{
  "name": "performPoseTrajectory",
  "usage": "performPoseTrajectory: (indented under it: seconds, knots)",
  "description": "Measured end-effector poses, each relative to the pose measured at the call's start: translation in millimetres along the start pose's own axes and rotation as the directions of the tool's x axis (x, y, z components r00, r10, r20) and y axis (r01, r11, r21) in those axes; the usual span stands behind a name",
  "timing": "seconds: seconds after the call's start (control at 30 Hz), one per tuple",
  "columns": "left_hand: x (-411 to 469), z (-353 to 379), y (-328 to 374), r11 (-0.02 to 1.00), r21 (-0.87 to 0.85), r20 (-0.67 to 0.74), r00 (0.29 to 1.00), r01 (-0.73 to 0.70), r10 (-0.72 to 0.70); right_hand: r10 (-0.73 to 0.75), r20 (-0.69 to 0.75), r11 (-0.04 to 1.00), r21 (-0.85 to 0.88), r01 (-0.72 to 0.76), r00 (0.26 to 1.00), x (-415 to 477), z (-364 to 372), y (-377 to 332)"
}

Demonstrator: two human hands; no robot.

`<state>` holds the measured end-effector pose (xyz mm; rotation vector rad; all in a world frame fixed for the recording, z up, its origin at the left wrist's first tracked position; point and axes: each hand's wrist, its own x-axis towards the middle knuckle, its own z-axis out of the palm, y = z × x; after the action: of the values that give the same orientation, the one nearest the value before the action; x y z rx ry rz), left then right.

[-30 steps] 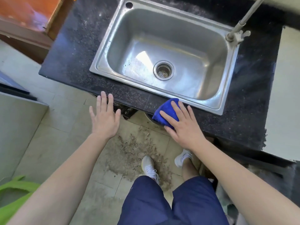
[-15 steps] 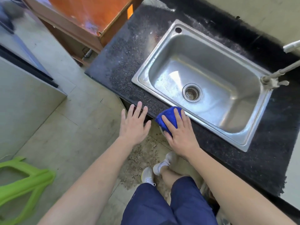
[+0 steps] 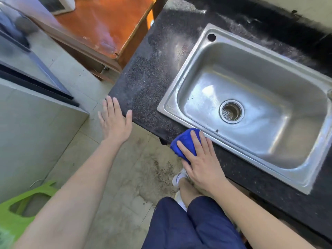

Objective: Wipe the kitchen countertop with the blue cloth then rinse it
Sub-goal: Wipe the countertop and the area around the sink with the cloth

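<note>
Both forearms stretched forward, left hand [image 3: 115, 121] held out flat, palm down, fingers straight and together, right hand [image 3: 199, 162] laid flat, fingers extended

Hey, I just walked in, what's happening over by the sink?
A person is wiping the black countertop. Their right hand lies flat on a bunched blue cloth, pressing it on the front strip of counter just beside the steel sink. The left hand is spread open off the counter's near left corner and holds nothing. No water shows in the sink, so the cloth's rinse has not begun. Crumbly dirt lies on the floor below the counter edge.
</note>
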<state>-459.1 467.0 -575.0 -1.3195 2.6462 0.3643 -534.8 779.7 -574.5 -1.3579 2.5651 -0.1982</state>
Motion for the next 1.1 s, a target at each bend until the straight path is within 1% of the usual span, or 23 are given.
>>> performPoseTrajectory:
  seconds: [0.03, 0.1, 0.23, 0.3, 0.4, 0.5, 0.6, 0.7, 0.73, 0.77, 0.83, 0.87, 1.0, 1.1]
  knots:
    - [11.6, -5.1, -6.4, 1.000, 0.015, 0.020, 1.000, 0.013, -0.013, -0.014, -0.003, 1.000, 0.002, 0.014, 1.000, 15.3, 0.9, -9.6]
    - [23.7, -11.8, -14.5, 0.999, 0.044, 0.052, 0.999, -0.016, 0.014, -0.043, -0.013, 0.999, 0.022, 0.043, 0.999, 46.5, 3.1, -30.2]
    - [25.8, -12.8, -22.9, 0.997, -0.001, 0.035, 0.996, -0.079, 0.079, -0.103, -0.050, 0.992, 0.063, 0.106, 0.993, 113.7, 6.0, -72.6]
    - [29.5, -12.8, -28.0, 0.996, -0.009, 0.030, 0.995, -0.094, 0.094, -0.064, -0.045, 0.994, 0.087, 0.068, 0.997, 142.8, 6.7, -93.5]
    - [34.2, -13.5, -38.2, 0.990, -0.004, 0.011, 0.990, -0.142, 0.143, 0.010, -0.011, 0.994, 0.109, -0.008, 1.000, 159.1, 8.4, -111.1]
    - [38.0, -14.8, -50.2, 0.976, -0.007, -0.021, 0.975, -0.220, 0.220, 0.000, -0.021, 0.996, 0.090, 0.001, 1.000, 157.0, 9.7, -111.2]
    - [48.2, -11.1, -63.0, 0.944, -0.040, -0.097, 0.942, -0.327, 0.322, 0.007, -0.027, 0.997, 0.079, -0.005, 1.000, 157.4, 9.6, -110.9]
    - [62.6, -10.6, -71.2, 0.897, -0.085, -0.168, 0.893, -0.434, 0.417, 0.072, -0.014, 0.995, 0.069, -0.071, 0.997, 155.1, 6.0, -119.6]
    - [69.1, -13.0, -73.5, 0.878, -0.084, -0.155, 0.877, -0.471, 0.456, 0.108, -0.008, 0.992, 0.068, -0.107, 0.994, 154.6, 5.9, -124.7]
    - [76.4, -15.9, -77.0, 0.865, -0.076, -0.112, 0.866, -0.496, 0.487, 0.155, 0.003, 0.985, 0.071, -0.155, 0.988, 154.5, 6.4, -130.7]
    - [88.8, -22.3, -90.0, 0.856, -0.017, 0.019, 0.856, -0.516, 0.516, 0.247, 0.026, 0.965, 0.082, -0.248, 0.969, 157.8, 7.6, -147.0]
    - [94.9, -25.8, -97.7, 0.858, 0.014, 0.072, 0.856, -0.513, 0.511, 0.261, 0.028, 0.962, 0.077, -0.262, 0.965, 164.1, 8.1, -154.2]
    - [123.4, -44.0, -126.2, 0.867, 0.095, 0.177, 0.866, -0.489, 0.468, 0.221, 0.014, 0.972, 0.081, -0.222, 0.975, 226.3, 8.7, -172.0]
    - [144.1, -60.8, -139.9, 0.869, 0.119, 0.181, 0.871, -0.481, 0.458, 0.234, 0.010, 0.970, 0.061, -0.234, 0.972, 274.9, 4.3, -173.8]
